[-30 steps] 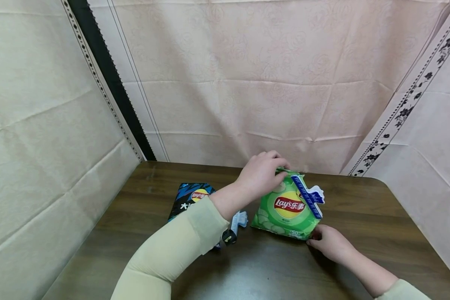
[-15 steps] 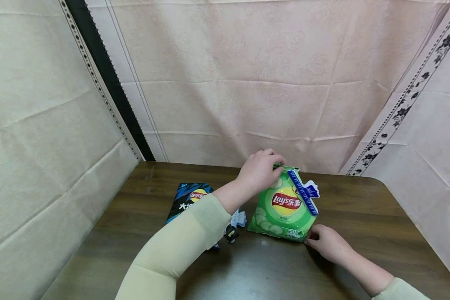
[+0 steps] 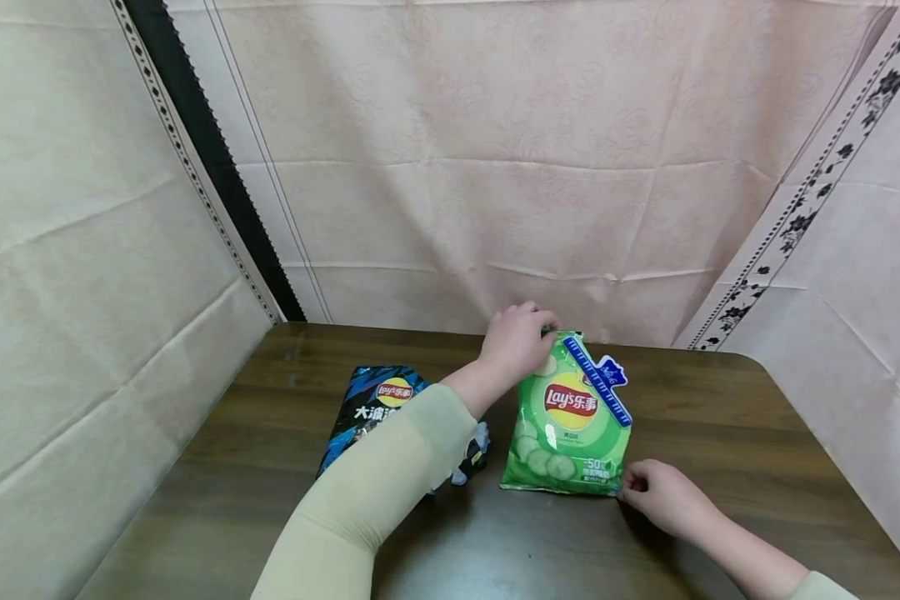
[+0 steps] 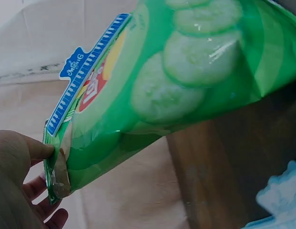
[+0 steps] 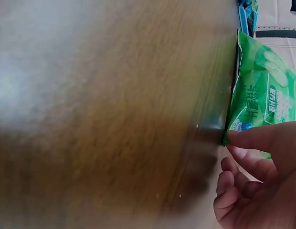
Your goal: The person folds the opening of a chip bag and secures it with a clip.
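A green chip bag (image 3: 570, 433) is at the middle right of the table, its face toward the head camera. The left hand (image 3: 516, 340) pinches its upper left corner; in the left wrist view the thumb of that hand (image 4: 19, 176) lies on the bag's edge (image 4: 105, 143). A blue ruler-like strip (image 3: 598, 382) with a crest shape lies across the top right of the bag. The right hand (image 3: 667, 500) pinches the bag's lower right corner; the right wrist view shows this hand (image 5: 267, 167) with thumb and forefinger on the green corner (image 5: 255, 95).
To the left on the wooden table (image 3: 217, 500), a black and blue chip bag (image 3: 371, 404) lies partly under the left forearm. A pale blue clip (image 3: 482, 435) shows beside that sleeve. Pale cloth (image 3: 457, 208) hangs behind the table and at both sides.
The green bag has turned more upright in the head view and its top has shifted left with the left hand. The right hand remains at the lower corner, slightly lower. More of the black bag shows.
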`<state>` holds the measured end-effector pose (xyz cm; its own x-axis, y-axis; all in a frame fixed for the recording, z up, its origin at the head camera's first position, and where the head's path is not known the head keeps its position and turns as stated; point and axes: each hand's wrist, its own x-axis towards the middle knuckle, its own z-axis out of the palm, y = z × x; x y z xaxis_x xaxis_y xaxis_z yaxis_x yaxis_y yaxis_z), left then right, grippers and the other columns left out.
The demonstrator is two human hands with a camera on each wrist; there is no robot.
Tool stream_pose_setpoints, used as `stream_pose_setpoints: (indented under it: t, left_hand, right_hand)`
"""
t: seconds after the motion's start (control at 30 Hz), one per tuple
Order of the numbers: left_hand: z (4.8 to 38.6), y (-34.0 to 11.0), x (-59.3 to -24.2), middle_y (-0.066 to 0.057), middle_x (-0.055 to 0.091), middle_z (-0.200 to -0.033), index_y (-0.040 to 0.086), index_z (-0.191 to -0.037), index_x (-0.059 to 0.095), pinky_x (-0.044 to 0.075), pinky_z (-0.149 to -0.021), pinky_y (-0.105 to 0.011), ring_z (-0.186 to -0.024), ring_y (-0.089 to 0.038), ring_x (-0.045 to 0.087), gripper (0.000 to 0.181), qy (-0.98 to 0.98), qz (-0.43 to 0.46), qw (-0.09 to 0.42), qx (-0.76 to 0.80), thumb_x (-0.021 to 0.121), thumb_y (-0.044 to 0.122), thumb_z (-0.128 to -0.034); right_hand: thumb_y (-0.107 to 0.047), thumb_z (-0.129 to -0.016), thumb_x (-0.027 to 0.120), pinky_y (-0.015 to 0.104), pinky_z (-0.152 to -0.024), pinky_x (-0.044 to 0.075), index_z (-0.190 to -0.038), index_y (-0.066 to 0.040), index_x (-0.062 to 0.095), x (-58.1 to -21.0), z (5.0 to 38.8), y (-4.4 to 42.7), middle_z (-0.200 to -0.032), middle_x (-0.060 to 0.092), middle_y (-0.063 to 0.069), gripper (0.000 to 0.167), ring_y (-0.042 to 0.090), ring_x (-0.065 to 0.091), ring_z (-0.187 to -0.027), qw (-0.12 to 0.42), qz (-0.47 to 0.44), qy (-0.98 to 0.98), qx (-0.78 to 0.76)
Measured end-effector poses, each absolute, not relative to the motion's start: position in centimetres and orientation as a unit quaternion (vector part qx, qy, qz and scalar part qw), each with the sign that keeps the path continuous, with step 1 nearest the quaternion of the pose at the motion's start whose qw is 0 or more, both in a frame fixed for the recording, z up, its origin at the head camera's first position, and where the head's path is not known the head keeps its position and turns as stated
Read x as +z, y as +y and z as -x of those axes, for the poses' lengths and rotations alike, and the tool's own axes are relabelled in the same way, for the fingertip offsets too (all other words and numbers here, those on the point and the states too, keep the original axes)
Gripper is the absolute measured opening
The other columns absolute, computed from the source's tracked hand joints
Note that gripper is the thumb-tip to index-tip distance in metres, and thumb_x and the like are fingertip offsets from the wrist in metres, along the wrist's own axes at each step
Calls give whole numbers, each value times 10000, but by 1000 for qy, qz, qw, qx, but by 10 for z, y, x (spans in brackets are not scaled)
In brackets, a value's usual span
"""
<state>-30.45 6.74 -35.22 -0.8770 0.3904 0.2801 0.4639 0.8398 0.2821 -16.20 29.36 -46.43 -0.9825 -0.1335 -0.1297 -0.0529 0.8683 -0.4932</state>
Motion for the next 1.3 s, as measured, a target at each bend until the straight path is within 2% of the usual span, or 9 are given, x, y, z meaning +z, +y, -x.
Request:
stream_pose_setpoints:
  t: [0.4, 0.6, 0.8, 1.03, 1.3]
  left_hand:
    - [323, 81, -389, 61, 608, -1097, 294, -1165, 712, 423, -928, -348, -1013, -158, 523, 219, -968, 183, 60, -163, 607, 368, -987]
    - [331, 87, -409, 58, 587, -1056, 294, -1120, 706, 430, -909, -362, -959, -169, 481, 193, -974, 176, 28, -140, 587, 381, -996]
    - [338, 90, -428, 46, 571, -1096, 297, -1133, 683, 410, -935, -381, -1002, -190, 471, 189, -979, 168, -16, -110, 552, 358, -1011]
    - [343, 93, -442, 18, 558, -1205, 311, -1258, 649, 390, -1004, -409, -1094, -223, 470, 276, -982, 160, -62, -80, 532, 342, -1010]
    - [342, 96, -449, -15, 520, -1288, 322, -1346, 604, 355, -1043, -429, -1175, -246, 446, 350, -982, 155, -90, -59, 498, 369, -1016]
  right_hand:
    - [-134, -837, 751, 300, -626, 398, -751, -136, 602, -466, 146, 307, -728, 538, -39, 172, 133, 470, -677, 78, 47, 964, -251]
    - [-128, -851, 733, 310, -617, 395, -761, -123, 608, -463, 142, 309, -729, 538, -23, 153, 150, 472, -664, 108, 22, 958, -265]
    - [-111, -851, 719, 318, -609, 400, -759, -112, 609, -461, 140, 309, -720, 540, -7, 144, 165, 482, -660, 125, 0, 955, -269]
    - [-121, -851, 715, 311, -600, 395, -764, -112, 610, -461, 139, 310, -713, 535, -10, 137, 162, 481, -657, 124, -3, 954, -272]
    - [-117, -836, 696, 296, -584, 393, -784, -116, 603, -460, 138, 314, -703, 534, -11, 106, 163, 489, -657, 123, 7, 951, -285]
